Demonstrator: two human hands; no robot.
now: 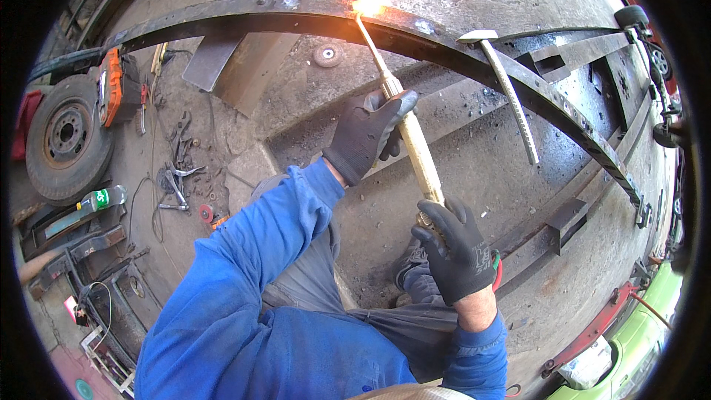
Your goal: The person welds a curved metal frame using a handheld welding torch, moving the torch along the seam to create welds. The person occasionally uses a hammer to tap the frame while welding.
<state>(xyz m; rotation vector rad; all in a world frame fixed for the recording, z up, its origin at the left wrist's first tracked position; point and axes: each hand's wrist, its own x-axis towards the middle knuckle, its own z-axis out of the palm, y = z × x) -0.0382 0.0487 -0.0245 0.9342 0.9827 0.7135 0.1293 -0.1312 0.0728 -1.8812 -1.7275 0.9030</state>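
Head view: your left hand (369, 132) grips the brass-coloured torch (419, 152) forward, your right hand (457, 252) its rear; sparks (370, 1) flare at its tip (359, 19) on the metal beam (296, 21).

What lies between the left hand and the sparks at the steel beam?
The thin front tube of the torch, in the head view.

Along the floor's left edge, a large wheel (67, 135) sits beside an orange-and-black case (113, 87); nearby lies a plastic bottle (104, 198). A light-green car (643, 344) stands at the lower right corner.
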